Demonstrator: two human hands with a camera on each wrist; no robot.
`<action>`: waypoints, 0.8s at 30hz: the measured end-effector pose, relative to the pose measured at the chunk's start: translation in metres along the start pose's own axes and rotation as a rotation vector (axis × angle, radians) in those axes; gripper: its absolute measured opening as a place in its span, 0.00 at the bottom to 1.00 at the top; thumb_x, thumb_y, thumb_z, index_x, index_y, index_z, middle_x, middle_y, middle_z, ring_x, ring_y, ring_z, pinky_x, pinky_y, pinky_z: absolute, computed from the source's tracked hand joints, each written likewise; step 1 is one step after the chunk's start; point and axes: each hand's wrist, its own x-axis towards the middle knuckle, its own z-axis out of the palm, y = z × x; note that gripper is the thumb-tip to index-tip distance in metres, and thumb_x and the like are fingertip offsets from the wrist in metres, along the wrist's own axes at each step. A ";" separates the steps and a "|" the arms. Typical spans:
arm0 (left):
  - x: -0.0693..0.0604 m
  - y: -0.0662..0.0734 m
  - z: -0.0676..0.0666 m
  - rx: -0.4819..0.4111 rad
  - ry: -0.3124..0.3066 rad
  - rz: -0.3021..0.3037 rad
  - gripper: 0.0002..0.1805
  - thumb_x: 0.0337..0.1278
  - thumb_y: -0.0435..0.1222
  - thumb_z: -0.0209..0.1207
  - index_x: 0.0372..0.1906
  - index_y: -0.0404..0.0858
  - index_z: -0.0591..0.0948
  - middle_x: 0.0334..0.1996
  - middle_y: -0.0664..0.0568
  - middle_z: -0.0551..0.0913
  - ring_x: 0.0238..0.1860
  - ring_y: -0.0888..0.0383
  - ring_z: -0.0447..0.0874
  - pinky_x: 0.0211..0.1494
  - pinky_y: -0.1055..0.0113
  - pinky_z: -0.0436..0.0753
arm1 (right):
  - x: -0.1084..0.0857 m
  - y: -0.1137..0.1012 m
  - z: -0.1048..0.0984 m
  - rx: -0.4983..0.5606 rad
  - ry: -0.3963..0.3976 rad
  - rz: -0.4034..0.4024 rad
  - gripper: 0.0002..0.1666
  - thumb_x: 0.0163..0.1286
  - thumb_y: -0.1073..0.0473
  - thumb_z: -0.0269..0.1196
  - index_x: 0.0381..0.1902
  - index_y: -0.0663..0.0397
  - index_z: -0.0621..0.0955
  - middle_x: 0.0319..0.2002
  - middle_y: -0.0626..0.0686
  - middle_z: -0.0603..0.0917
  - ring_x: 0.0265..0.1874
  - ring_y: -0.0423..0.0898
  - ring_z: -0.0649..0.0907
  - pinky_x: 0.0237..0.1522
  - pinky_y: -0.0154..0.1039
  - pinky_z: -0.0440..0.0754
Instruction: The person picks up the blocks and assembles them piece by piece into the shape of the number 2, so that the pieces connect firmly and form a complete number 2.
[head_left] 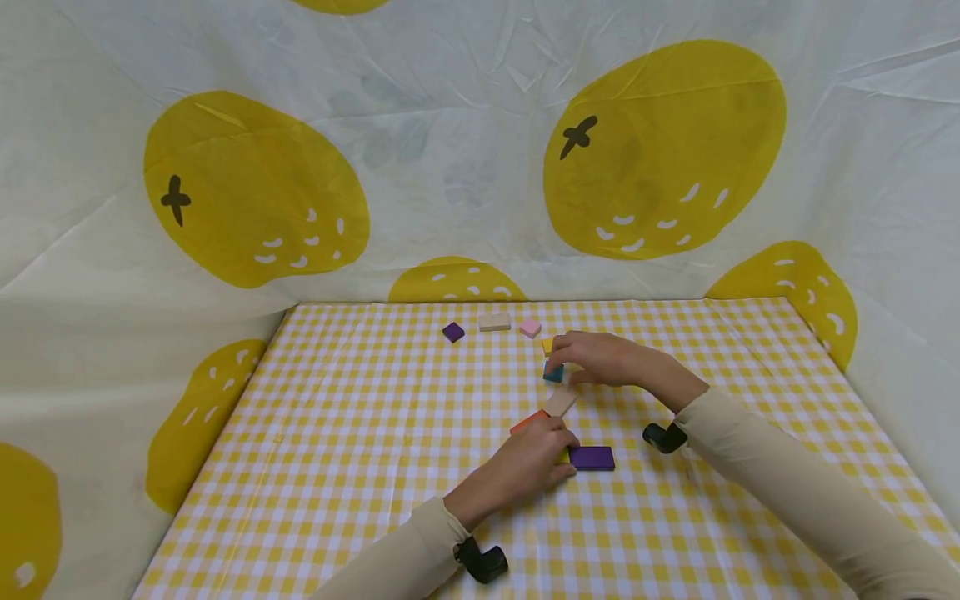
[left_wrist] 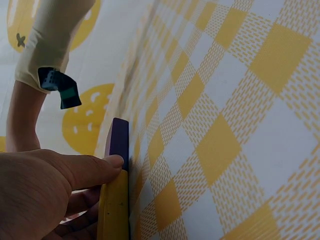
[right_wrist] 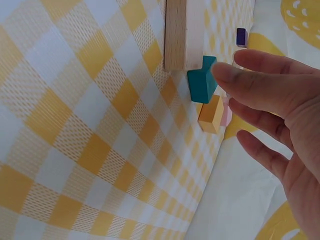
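Observation:
My left hand [head_left: 521, 462] pinches around the place where a yellow block [head_left: 563, 456] meets the left end of a purple block [head_left: 594, 458]. In the left wrist view my thumb presses at the joint between the purple block [left_wrist: 118, 141] and yellow block [left_wrist: 115, 210]. My right hand [head_left: 607, 358] hovers over a teal block [head_left: 553, 373], fingers spread and loosely bent. From the right wrist, the thumb of that hand [right_wrist: 280, 105] overlaps the edge of the teal block [right_wrist: 201, 85]; whether it touches cannot be told.
An orange block [head_left: 528, 422] and a wooden block [head_left: 562, 402] lie between my hands. Beyond are a yellow-orange block [head_left: 547, 346], a pink block [head_left: 530, 328], a pale wooden block [head_left: 494, 322] and a dark purple block [head_left: 453, 332], curving leftward on the checked cloth [head_left: 337, 433].

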 end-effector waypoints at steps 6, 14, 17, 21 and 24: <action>0.000 0.000 0.000 0.000 0.003 0.003 0.13 0.58 0.43 0.72 0.45 0.43 0.87 0.41 0.56 0.83 0.42 0.65 0.79 0.48 0.78 0.76 | 0.007 0.007 0.001 -0.059 0.023 -0.014 0.19 0.63 0.66 0.72 0.51 0.46 0.86 0.47 0.49 0.82 0.47 0.47 0.79 0.43 0.44 0.80; 0.000 0.001 -0.001 0.001 -0.013 -0.016 0.14 0.58 0.44 0.72 0.46 0.43 0.88 0.42 0.56 0.83 0.41 0.66 0.79 0.47 0.79 0.76 | 0.014 0.012 0.007 -0.104 0.018 -0.051 0.20 0.60 0.69 0.73 0.49 0.46 0.87 0.46 0.48 0.81 0.46 0.47 0.79 0.43 0.43 0.81; 0.000 0.001 0.000 -0.007 -0.017 -0.029 0.14 0.58 0.44 0.72 0.46 0.43 0.88 0.42 0.56 0.83 0.41 0.66 0.78 0.46 0.79 0.76 | 0.015 0.013 0.009 -0.116 0.026 -0.065 0.20 0.60 0.70 0.73 0.48 0.45 0.88 0.46 0.47 0.81 0.46 0.46 0.80 0.43 0.42 0.81; -0.001 0.001 0.000 -0.019 -0.015 -0.034 0.14 0.58 0.44 0.72 0.46 0.43 0.87 0.42 0.56 0.82 0.41 0.66 0.78 0.46 0.78 0.76 | 0.015 0.014 0.011 -0.115 0.038 -0.071 0.19 0.59 0.69 0.74 0.46 0.45 0.88 0.46 0.46 0.81 0.46 0.46 0.80 0.43 0.41 0.82; -0.001 0.001 0.000 -0.021 -0.013 -0.035 0.14 0.58 0.44 0.72 0.46 0.43 0.87 0.42 0.56 0.82 0.41 0.65 0.78 0.46 0.78 0.76 | 0.014 0.014 0.011 -0.114 0.036 -0.066 0.19 0.59 0.69 0.74 0.45 0.44 0.88 0.46 0.47 0.81 0.46 0.46 0.80 0.44 0.42 0.82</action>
